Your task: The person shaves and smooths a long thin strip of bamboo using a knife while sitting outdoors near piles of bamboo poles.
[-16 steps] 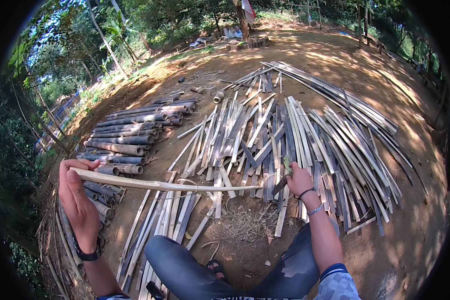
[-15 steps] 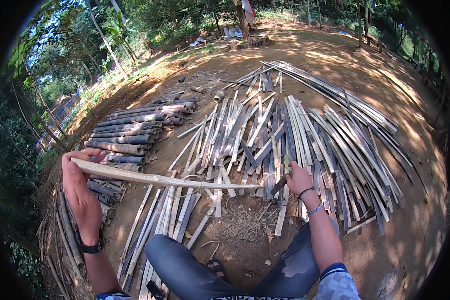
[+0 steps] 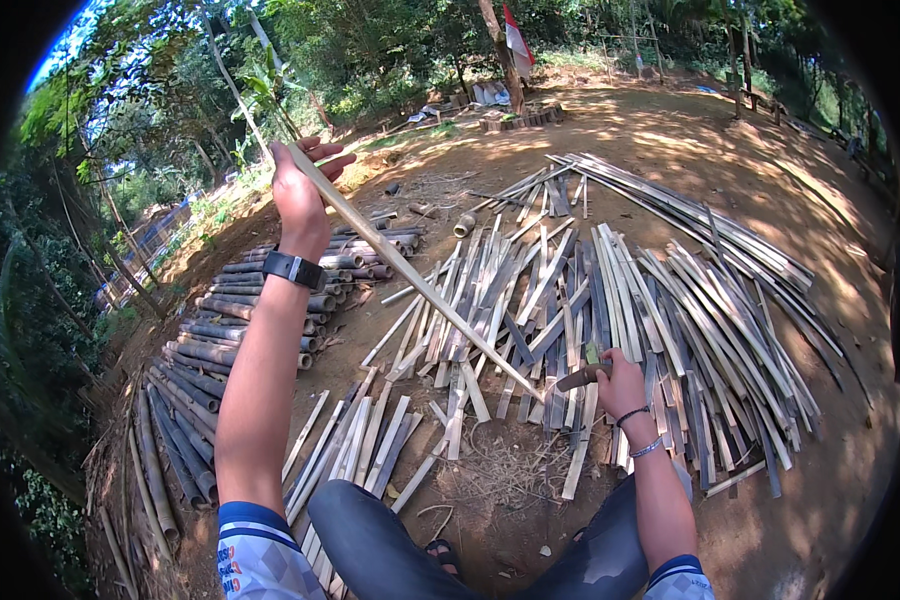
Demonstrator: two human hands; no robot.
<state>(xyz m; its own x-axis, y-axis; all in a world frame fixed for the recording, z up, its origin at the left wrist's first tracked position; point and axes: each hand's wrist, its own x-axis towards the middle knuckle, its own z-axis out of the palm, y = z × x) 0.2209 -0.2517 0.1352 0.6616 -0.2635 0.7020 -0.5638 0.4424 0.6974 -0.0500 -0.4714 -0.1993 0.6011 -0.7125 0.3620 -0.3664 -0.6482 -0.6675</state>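
A long, pale split bamboo strip slants down from upper left to the middle of the head view. Its upper end lies between the thumb and the spread fingers of my left hand, which is raised at arm's length. Low at the other end, my right hand is closed round a knife with a dark, broad blade. That blade points left, close to the strip's lower tip; whether they touch I cannot tell. The knife's handle is mostly hidden in my fist.
Many cut bamboo strips lie fanned out on the dirt ahead and right. Round bamboo poles are stacked at the left. Thin shavings lie in front of my bent knees. Farther off stand a tree trunk and a red-and-white flag.
My left hand has risen and moved right, tilting the strip from nearly level to a steep slant. My right hand stays near its lower end, with the blade turned more level.
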